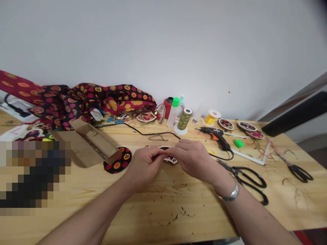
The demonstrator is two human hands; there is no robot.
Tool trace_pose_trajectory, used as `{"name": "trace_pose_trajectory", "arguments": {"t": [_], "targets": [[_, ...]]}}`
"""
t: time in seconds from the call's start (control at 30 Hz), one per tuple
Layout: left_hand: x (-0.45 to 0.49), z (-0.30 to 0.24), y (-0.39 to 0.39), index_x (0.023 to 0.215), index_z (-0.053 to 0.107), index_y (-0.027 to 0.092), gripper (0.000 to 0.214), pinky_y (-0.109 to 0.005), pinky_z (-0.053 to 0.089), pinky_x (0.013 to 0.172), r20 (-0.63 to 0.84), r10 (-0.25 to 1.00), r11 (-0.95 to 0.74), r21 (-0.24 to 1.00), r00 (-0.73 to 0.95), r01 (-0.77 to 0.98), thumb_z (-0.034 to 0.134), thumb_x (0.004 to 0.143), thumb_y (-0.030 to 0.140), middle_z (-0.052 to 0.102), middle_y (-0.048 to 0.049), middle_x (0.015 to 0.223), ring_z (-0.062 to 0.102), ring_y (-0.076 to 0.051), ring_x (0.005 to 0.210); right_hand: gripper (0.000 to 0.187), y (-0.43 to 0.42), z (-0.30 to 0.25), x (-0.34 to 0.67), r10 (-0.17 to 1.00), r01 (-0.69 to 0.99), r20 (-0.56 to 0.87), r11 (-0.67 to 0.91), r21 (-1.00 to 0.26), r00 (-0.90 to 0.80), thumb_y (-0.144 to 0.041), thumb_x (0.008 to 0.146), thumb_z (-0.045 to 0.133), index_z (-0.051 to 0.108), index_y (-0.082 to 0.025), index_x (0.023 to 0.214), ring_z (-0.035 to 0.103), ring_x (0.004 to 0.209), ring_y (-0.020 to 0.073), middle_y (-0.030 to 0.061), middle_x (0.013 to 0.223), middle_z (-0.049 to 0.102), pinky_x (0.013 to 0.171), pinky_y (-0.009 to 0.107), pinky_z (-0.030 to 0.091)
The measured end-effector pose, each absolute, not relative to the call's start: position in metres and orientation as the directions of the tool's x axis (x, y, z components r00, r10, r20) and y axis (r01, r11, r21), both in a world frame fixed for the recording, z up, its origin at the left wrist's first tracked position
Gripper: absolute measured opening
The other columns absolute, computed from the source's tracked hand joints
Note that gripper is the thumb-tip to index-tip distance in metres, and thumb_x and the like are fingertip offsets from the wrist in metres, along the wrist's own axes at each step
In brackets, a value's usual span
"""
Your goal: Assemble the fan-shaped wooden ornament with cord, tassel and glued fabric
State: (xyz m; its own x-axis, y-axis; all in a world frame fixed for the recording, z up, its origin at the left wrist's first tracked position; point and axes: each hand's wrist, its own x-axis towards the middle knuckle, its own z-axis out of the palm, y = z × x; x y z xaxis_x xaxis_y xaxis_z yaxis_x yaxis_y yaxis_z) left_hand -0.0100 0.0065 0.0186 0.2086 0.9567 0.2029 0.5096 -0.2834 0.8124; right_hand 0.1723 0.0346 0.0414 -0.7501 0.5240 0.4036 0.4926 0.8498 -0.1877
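The left hand (143, 165) and right hand (192, 160) meet above the middle of the wooden surface (138, 219). A pale-edged patterned piece (171, 160) is located between them; its far rim and right end are exposed. The fingers of both hands are set narrow and appear to pinch the piece, though the exact contact points are hidden by the hands. A round patterned disc (124, 161) lies left of the left hand, partly beneath an open cardboard box (89, 148). Large black-handled scissors (252, 178) lie right of the right hand. A glue gun (217, 136) lies farther away, right of the green thread spool (184, 119), which stands upright.
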Motion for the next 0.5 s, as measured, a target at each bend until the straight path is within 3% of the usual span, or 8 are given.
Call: {"name": "trace_pose_trajectory", "arguments": {"t": [0.1,0.23,0.37,0.5], "targets": [[-0.009,0.021,0.005,0.087,0.072,0.021,0.022,-0.024,0.043,0.062,0.184,0.933,-0.322,0.809,0.31,0.492,0.05,0.084,0.025,0.069,-0.0013,0.072,0.059,-0.014,0.066,0.023,0.039,0.04,0.175,0.511,0.459,0.432,0.859,-0.225,-0.744,-0.012,0.088,0.043,0.065,-0.017,0.092,0.052,0.07,0.0137,0.0039,0.074,0.065,0.063,0.025,0.039],[-0.008,0.024,0.004,0.08,0.072,0.019,0.019,-0.024,0.044,0.064,0.168,0.932,-0.291,0.875,0.322,0.387,0.054,0.082,0.025,0.068,-0.0019,0.073,0.059,-0.015,0.068,0.017,0.046,0.037,0.175,0.631,0.39,0.435,0.758,-0.524,-0.642,-0.016,0.086,0.05,0.068,-0.017,0.086,0.056,0.071,0.0116,0.0034,0.076,0.067,0.065,0.023,0.043],[-0.01,0.024,0.005,0.077,0.072,0.019,0.013,-0.025,0.048,0.066,0.121,0.976,-0.164,0.956,0.181,0.243,0.062,0.076,0.027,0.072,-0.0023,0.077,0.063,-0.016,0.071,0.016,0.053,0.031,0.172,0.79,0.325,0.229,0.472,-0.82,-0.569,-0.02,0.083,0.054,0.07,-0.016,0.082,0.059,0.065,0.0105,0.003,0.075,0.069,0.061,0.021,0.046],[-0.012,0.023,0.008,0.079,0.073,0.018,0.013,-0.025,0.05,0.067,0.095,0.994,-0.103,0.981,0.059,0.162,0.064,0.074,0.026,0.073,-0.0023,0.078,0.065,-0.017,0.073,0.018,0.055,0.025,0.17,0.808,0.252,0.094,0.289,-0.924,-0.582,-0.028,0.08,0.059,0.071,-0.014,0.082,0.059,0.065,0.0119,0.0042,0.076,0.069,0.06,0.023,0.047]]}}
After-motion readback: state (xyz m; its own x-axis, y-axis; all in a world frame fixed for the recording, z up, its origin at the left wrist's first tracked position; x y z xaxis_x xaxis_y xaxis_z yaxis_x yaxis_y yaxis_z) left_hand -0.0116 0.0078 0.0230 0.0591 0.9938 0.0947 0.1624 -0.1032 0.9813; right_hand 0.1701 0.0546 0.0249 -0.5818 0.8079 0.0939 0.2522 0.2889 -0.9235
